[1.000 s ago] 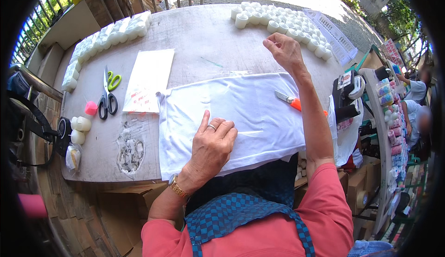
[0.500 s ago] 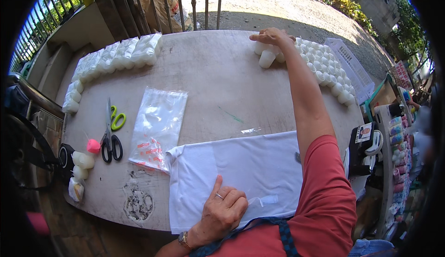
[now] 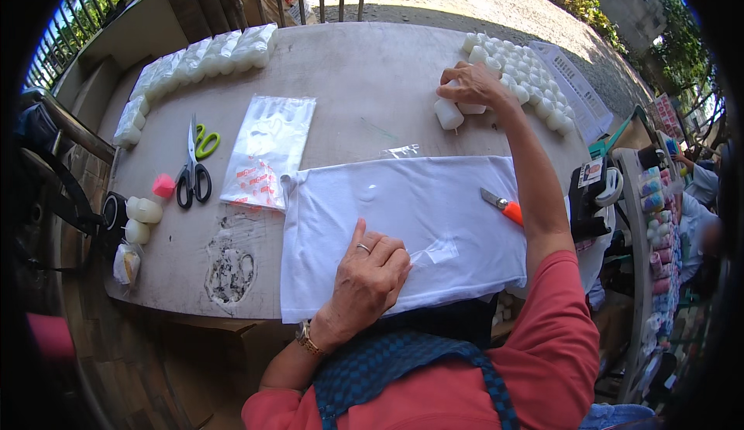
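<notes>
My right hand (image 3: 474, 86) reaches to the far right with its fingers curved down over white candles. One white candle (image 3: 448, 114) lies tipped by the fingertips, its wick end toward me; others under the palm are partly hidden. Close to me, my left hand (image 3: 369, 271) rests on a folded white cloth (image 3: 325, 221). One of its fingers is stretched out and the others are bent. A small clear plastic bag (image 3: 438, 253) reaches out from its fingertips, which hide the bag's near end. An orange-handled cutter knife (image 3: 504, 207) lies on the cloth near my right forearm.
A stack of clear plastic bags (image 3: 267, 151) lies left of centre, beside scissors (image 3: 194, 174) with black and green handles. Wrapped candles (image 3: 201, 59) line the far left edge; loose candles (image 3: 535, 81) crowd the far right. A pink lump (image 3: 163, 186) sits near more candles (image 3: 143, 211).
My right hand has come down over the candles, and one candle that stood upright now lies tipped. The cutter knife shows more fully. The whole view has shifted; my left hand stays on the cloth.
</notes>
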The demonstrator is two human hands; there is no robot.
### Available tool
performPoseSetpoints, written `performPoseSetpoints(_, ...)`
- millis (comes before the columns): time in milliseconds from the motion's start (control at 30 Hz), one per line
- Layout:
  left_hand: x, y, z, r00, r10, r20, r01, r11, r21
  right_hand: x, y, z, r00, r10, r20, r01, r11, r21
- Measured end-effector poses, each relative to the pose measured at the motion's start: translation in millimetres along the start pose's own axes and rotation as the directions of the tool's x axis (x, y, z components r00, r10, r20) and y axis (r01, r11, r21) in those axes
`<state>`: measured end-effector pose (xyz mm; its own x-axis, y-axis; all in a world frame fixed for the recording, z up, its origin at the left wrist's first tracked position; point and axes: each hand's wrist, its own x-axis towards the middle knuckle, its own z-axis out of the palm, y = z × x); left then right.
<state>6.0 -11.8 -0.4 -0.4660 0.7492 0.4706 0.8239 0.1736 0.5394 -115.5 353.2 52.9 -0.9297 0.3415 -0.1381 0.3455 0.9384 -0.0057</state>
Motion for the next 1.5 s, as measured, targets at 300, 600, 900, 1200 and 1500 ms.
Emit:
performPoseSetpoints(300, -13.8, 15.6, -5.8, 0.998, 0.069, 0.006, -0.069, 0.978, 0.199, -119.3, -66.5, 31.5, 0.922, -0.047, -0.385, 0.001, 0.993, -0.120)
performPoseSetpoints(600, -16.3, 19.9, -0.5, 0.993, 0.108, 0.053, -0.120, 0.932, 0.342, -151.6, -67.9, 53.8, 0.814, 0.065, -0.577, 0.231, 0.876, 0.424)
performPoseSetpoints(900, -3.0, 10.5, 1.8, 0.999, -0.052, 0.005, 0.051, 0.996, 0.068, -286.8, -105.1, 51.9, 0.852, 0.132, -0.507, 0.490, 0.142, 0.860)
performPoseSetpoints(1200, 4.1, 4.9, 2.7, 0.986, -0.158, 0.049, 0.161, 0.985, -0.063, -275.9, -84.2, 49.6, 0.741, 0.147, -0.655, 0.460, 0.600, 0.655)
performPoseSetpoints(1500, 5.0, 11.0, 2.5, 0.987, -0.159, 0.034, 0.162, 0.983, -0.084, -107.2, 147.8, -15.9, 0.433, 0.660, -0.615, -0.629, 0.709, 0.318)
